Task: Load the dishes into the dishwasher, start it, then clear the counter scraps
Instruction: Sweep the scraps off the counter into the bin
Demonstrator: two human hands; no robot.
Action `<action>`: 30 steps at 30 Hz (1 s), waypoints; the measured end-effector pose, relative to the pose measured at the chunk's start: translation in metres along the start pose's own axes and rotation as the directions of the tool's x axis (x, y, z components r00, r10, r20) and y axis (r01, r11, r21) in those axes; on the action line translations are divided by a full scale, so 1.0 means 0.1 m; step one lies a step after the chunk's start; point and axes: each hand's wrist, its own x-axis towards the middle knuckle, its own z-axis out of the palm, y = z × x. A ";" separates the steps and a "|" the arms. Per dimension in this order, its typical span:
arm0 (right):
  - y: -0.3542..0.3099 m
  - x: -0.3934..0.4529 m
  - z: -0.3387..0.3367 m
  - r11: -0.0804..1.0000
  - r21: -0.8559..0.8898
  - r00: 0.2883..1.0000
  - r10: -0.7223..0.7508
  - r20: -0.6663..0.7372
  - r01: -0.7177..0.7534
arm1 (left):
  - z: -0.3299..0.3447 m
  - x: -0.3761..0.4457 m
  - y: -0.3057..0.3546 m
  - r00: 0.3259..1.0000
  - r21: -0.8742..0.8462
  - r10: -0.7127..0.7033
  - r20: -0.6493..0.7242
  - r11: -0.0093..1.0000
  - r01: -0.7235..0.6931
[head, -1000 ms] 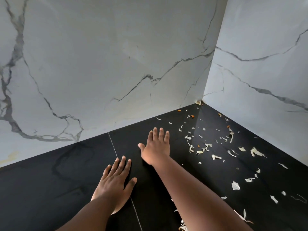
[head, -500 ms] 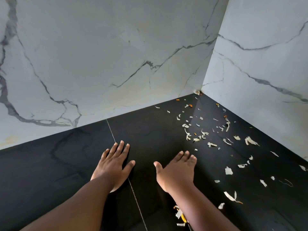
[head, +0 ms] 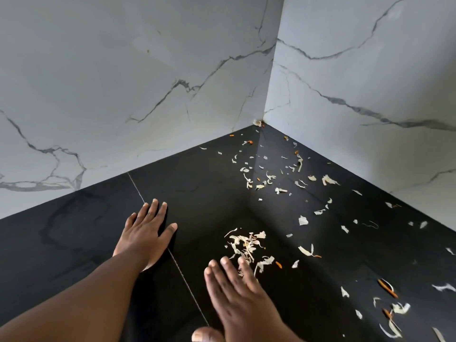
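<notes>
- Marble-veined walls point(head: 153, 77) met in a corner at upper right of the frame, above a black worktop point(head: 61, 243).
- Left hand point(head: 143, 236): lay flat on the worktop at lower left, fingers straight and close together, thumb out.
- Right hand point(head: 237, 297): bottom centre, fingers extended and slightly spread, tips touching a small heap of scraps point(head: 248, 245).
- Loose scraps point(head: 303, 220): pale and orange bits scattered over the right side, up to the corner.

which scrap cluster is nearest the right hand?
The gathered heap of pale peel scraps just beyond the right hand, touching its fingertips. The corner scatter and right-edge scraps lie farther off.
</notes>
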 end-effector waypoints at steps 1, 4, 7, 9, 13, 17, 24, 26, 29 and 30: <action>0.11 -0.01 -0.04 1.000 -0.030 1.000 -0.009 0.019 0.010 | 0.00 0.00 0.00 1.000 0.005 0.001 0.003 1.000 -0.001; 0.34 -0.02 -0.18 0.996 -0.086 1.000 0.018 0.000 -0.018 | -0.01 0.00 0.01 1.000 0.013 0.005 0.001 1.000 -0.005; 0.33 0.02 -0.24 0.998 -0.052 0.998 0.028 -0.064 -0.031 | -0.01 -0.01 0.01 1.000 0.009 0.012 -0.003 1.000 -0.012; 0.15 0.11 -0.24 1.000 -0.018 0.998 0.013 -0.054 -0.014 | -0.02 -0.01 0.01 1.000 0.000 0.013 -0.003 1.000 -0.013; -0.11 0.45 -0.12 1.000 -0.009 1.000 -0.027 0.013 0.027 | -0.01 0.00 0.01 1.000 -0.023 0.015 -0.015 1.000 -0.015; 0.00 0.77 -0.29 0.991 0.082 0.995 0.099 0.023 -0.101 | -0.01 0.01 0.00 1.000 -0.019 0.021 -0.022 1.000 -0.022; 0.15 1.07 -0.36 0.864 0.152 0.865 0.496 -0.080 -0.481 | 0.03 0.11 -0.02 0.990 0.109 0.142 0.007 0.984 -0.142; 0.27 1.23 -0.45 0.889 0.185 0.885 0.445 -0.135 -0.418 | 0.02 0.24 -0.03 0.967 0.121 0.250 0.057 0.959 -0.255; 0.64 1.60 -0.60 0.913 0.149 0.923 0.385 0.000 -0.380 | -0.01 0.40 -0.06 0.954 0.104 0.286 0.085 0.950 -0.294; 0.81 1.75 -0.63 0.926 0.111 0.930 0.366 -0.020 -0.361 | -0.02 0.41 -0.05 0.955 0.100 0.284 0.086 0.951 -0.292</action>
